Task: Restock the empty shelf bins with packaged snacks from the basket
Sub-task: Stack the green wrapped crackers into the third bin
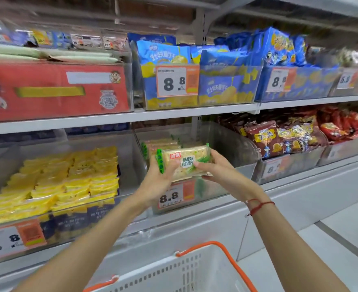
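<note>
— Where's the cracker pack?
— Between the left hand and right hand, over the front of the middle bin on the lower shelf; more packs lie in that bin behind it.
— And the basket?
— Below the arms, before the shelf.

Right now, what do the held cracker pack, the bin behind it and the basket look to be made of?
Cracker pack: glossy, partly see-through plastic film; crackers show through. Bin: clear rigid plastic, probably acrylic; shelf visible through its walls. Basket: matte white moulded plastic with slotted walls, orange handle.
</note>
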